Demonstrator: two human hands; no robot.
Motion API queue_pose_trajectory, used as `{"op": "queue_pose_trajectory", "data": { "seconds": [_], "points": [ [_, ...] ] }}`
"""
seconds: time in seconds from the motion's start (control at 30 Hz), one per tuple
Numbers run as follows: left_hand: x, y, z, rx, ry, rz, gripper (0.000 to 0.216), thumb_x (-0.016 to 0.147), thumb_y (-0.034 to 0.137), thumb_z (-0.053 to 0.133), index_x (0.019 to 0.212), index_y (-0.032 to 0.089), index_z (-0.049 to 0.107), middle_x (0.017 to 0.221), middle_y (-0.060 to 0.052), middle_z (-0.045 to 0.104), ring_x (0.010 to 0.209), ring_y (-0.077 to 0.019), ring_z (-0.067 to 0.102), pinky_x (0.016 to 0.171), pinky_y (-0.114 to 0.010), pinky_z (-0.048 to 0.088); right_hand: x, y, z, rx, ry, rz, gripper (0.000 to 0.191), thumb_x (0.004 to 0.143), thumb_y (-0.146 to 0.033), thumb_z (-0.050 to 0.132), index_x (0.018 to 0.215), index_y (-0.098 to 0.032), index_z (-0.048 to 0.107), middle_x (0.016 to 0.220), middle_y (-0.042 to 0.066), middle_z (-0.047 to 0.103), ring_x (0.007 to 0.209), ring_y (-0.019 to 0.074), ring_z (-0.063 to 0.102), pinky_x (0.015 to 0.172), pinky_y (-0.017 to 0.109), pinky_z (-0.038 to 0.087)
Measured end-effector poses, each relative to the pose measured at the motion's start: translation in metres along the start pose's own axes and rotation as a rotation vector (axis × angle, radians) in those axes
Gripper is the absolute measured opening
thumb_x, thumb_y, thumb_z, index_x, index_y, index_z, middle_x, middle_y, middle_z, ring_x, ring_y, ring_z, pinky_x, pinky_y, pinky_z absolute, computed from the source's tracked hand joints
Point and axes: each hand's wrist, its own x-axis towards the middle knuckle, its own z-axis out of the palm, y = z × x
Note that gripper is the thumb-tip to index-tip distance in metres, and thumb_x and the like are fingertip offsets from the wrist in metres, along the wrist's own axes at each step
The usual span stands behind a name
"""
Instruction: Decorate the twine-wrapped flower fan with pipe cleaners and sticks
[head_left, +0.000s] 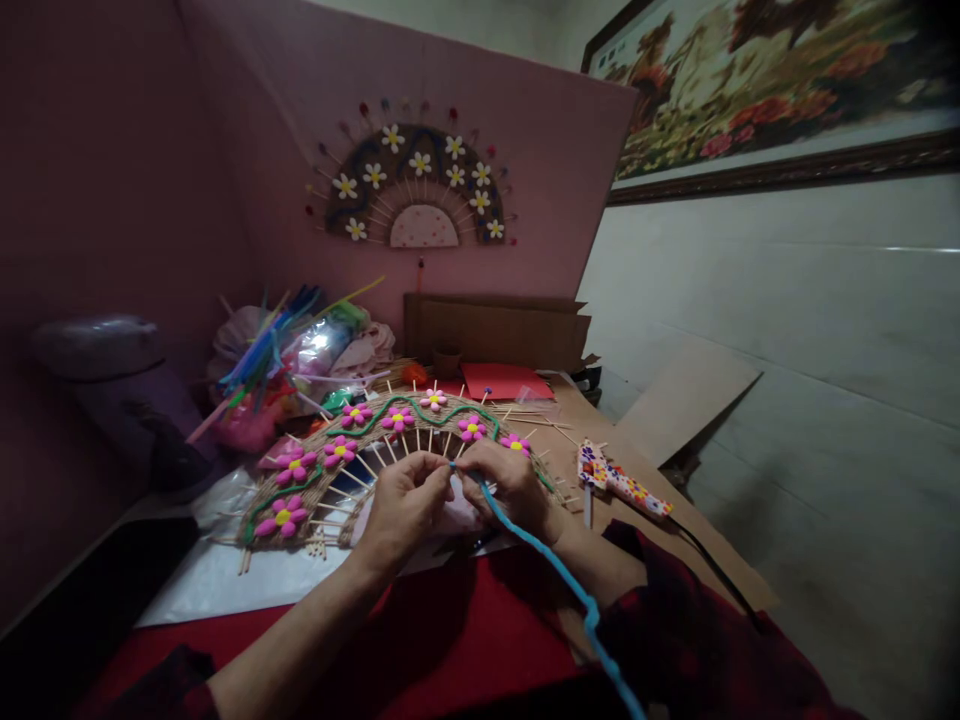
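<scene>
A fan-shaped jute craft (330, 480) with pink flowers, a green wavy cord and wooden sticks lies on the table before me. My left hand (405, 505) and my right hand (510, 485) meet over its inner edge, both pinched closed on the end of a blue pipe cleaner (559, 580). The pipe cleaner trails back toward me over my right sleeve.
A patterned glue gun (619, 480) with a black cord lies to the right on cardboard. A pile of coloured pipe cleaners and bags (292, 360) sits at the back left. A finished fan (416, 190) hangs on the pink wall. A red sheet (502, 380) lies behind.
</scene>
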Motion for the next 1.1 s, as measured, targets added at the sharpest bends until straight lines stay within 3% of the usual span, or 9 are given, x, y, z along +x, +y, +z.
{"op": "queue_pose_trajectory", "data": {
  "seconds": [0.23, 0.43, 0.53, 0.63, 0.87, 0.97, 1.1],
  "points": [
    [-0.004, 0.001, 0.007, -0.266, 0.078, -0.124, 0.021, 0.062, 0.03, 0.067, 0.058, 0.013, 0.055, 0.045, 0.004, 0.05, 0.037, -0.0036, 0.036, 0.038, -0.016, 0.025, -0.003, -0.005, 0.009, 0.026, 0.104, 0.013, 0.01, 0.08, -0.014, 0.05, 0.084, -0.019, 0.057, 0.073, 0.005, 0.061, 0.068, 0.015, 0.057, 0.063, 0.028, 0.047],
    [-0.005, -0.001, 0.01, -0.382, 0.11, -0.151, 0.021, 0.063, 0.03, 0.067, 0.06, 0.013, 0.056, 0.044, 0.006, 0.048, 0.035, -0.0023, 0.033, 0.036, -0.015, 0.023, -0.001, -0.01, 0.01, 0.042, 0.125, -0.003, 0.012, 0.08, -0.013, 0.051, 0.088, -0.019, 0.058, 0.078, 0.006, 0.063, 0.072, 0.0155, 0.058, 0.064, 0.028, 0.049],
    [-0.006, 0.0, 0.01, -0.409, 0.116, -0.143, 0.021, 0.061, 0.03, 0.07, 0.061, 0.013, 0.057, 0.048, 0.004, 0.052, 0.039, -0.0035, 0.039, 0.04, -0.015, 0.028, -0.001, -0.01, 0.011, 0.054, 0.119, -0.021, 0.01, 0.081, -0.013, 0.051, 0.087, -0.018, 0.058, 0.078, 0.006, 0.062, 0.07, 0.0152, 0.058, 0.063, 0.028, 0.048],
    [-0.008, 0.0, 0.01, -0.395, 0.093, -0.114, 0.025, 0.061, 0.035, 0.071, 0.063, 0.013, 0.058, 0.048, 0.004, 0.052, 0.04, -0.0036, 0.039, 0.041, -0.015, 0.03, -0.001, -0.009, 0.011, 0.068, 0.085, -0.009, 0.009, 0.082, -0.014, 0.051, 0.087, -0.018, 0.057, 0.076, 0.006, 0.06, 0.07, 0.0154, 0.056, 0.064, 0.028, 0.048],
    [-0.007, -0.003, 0.007, -0.184, 0.002, -0.07, 0.04, 0.069, 0.051, 0.061, 0.058, 0.013, 0.056, 0.038, 0.005, 0.042, 0.03, -0.0049, 0.033, 0.031, -0.016, 0.02, 0.006, -0.005, -0.001, 0.036, 0.054, 0.026, 0.014, 0.086, -0.014, 0.043, 0.091, -0.017, 0.055, 0.078, 0.005, 0.058, 0.073, 0.0148, 0.055, 0.066, 0.027, 0.045],
    [-0.004, -0.004, 0.004, -0.169, 0.022, -0.094, 0.038, 0.065, 0.049, 0.067, 0.058, 0.012, 0.057, 0.046, 0.003, 0.05, 0.033, -0.0043, 0.036, 0.032, -0.016, 0.023, 0.009, 0.0, -0.004, 0.068, -0.014, -0.025, 0.013, 0.086, -0.016, 0.043, 0.087, -0.018, 0.056, 0.074, 0.004, 0.057, 0.069, 0.0141, 0.053, 0.063, 0.025, 0.044],
    [0.0, -0.004, 0.0, -0.204, -0.043, -0.144, 0.039, 0.064, 0.046, 0.069, 0.053, 0.011, 0.056, 0.045, 0.002, 0.048, 0.036, -0.004, 0.037, 0.035, -0.016, 0.026, 0.009, 0.009, -0.006, 0.13, -0.094, -0.066, 0.013, 0.085, -0.02, 0.045, 0.085, -0.017, 0.058, 0.072, 0.004, 0.056, 0.066, 0.0134, 0.053, 0.059, 0.023, 0.043]
  ]
}}
